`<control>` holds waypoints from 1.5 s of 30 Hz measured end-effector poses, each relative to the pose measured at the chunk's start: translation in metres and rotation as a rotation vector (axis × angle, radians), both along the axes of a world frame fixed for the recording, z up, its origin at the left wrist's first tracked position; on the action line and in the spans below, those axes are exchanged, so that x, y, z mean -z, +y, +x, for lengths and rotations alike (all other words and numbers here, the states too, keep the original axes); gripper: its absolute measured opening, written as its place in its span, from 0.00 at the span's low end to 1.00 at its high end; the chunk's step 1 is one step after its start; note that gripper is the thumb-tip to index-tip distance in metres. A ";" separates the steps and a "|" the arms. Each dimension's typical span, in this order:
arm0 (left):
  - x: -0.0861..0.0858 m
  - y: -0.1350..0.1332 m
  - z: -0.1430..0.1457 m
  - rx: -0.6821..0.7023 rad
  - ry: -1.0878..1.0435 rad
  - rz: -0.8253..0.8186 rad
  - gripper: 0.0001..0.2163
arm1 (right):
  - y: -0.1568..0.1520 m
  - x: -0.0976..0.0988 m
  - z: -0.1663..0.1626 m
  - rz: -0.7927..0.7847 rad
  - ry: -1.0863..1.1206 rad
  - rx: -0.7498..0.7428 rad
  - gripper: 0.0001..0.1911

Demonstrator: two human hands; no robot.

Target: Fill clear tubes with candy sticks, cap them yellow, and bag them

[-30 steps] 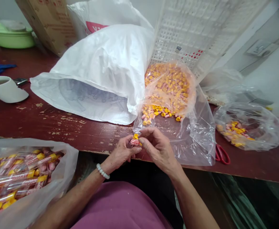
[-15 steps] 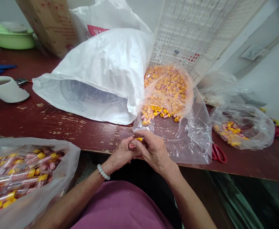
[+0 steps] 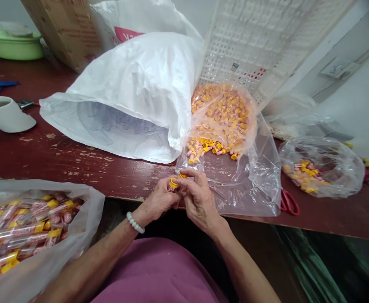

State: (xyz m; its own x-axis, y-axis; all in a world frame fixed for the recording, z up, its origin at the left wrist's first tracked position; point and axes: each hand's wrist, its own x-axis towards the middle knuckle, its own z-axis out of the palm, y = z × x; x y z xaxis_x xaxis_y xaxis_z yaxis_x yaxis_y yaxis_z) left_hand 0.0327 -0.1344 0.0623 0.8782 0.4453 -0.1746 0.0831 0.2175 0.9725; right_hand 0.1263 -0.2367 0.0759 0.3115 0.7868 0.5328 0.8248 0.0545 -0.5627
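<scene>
My left hand (image 3: 159, 201) and my right hand (image 3: 197, 198) meet at the table's front edge, both pinched around a small tube with a yellow cap (image 3: 173, 183). Just beyond them lies a clear plastic bag (image 3: 250, 176) holding a heap of small yellow-capped pieces (image 3: 222, 113). At the lower left, another plastic bag (image 3: 45, 261) holds several filled tubes with yellow caps (image 3: 26, 229).
A large white sack (image 3: 134, 88) lies open on the dark red table (image 3: 61, 158). A white plastic crate (image 3: 260, 42) leans behind. Another clear bag (image 3: 323, 168) sits right, red scissors (image 3: 288, 203) beside it. A white cup (image 3: 4, 113), a green basin (image 3: 12, 44) and a cardboard box (image 3: 64, 29) stand left.
Both hands have stayed together at the table edge, working the small tube between the fingers; the yellow cap was briefly covered and now shows again at the left fingertips.
</scene>
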 end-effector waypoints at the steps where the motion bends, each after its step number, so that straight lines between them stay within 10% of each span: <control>1: 0.000 0.002 0.000 0.017 0.003 -0.042 0.05 | -0.001 -0.002 0.000 0.017 0.060 0.002 0.25; 10: 0.013 0.000 0.001 -0.044 -0.108 -0.360 0.05 | 0.006 0.015 -0.012 -0.189 -0.093 0.009 0.49; 20: 0.008 -0.002 -0.001 -0.053 -0.067 -0.298 0.09 | 0.012 0.015 -0.009 -0.181 -0.063 -0.024 0.35; 35: -0.005 0.000 -0.010 -0.072 -0.057 -0.687 0.10 | 0.016 0.014 -0.012 0.048 -0.222 -0.058 0.32; 41: -0.053 0.008 -0.070 -0.171 -0.106 -0.293 0.09 | 0.018 -0.005 -0.032 0.006 -0.078 -0.202 0.48; 45: -0.081 0.045 -0.145 -0.587 -0.017 0.188 0.06 | 0.013 0.011 -0.010 -0.059 0.043 -0.098 0.37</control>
State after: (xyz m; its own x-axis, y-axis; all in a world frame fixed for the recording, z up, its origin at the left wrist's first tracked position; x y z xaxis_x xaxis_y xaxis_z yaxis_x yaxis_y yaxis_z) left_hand -0.1121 -0.0899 0.1436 0.4790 0.8771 -0.0345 -0.0141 0.0470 0.9988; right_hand 0.1162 -0.2234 0.0649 0.2527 0.8442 0.4728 0.7925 0.0998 -0.6017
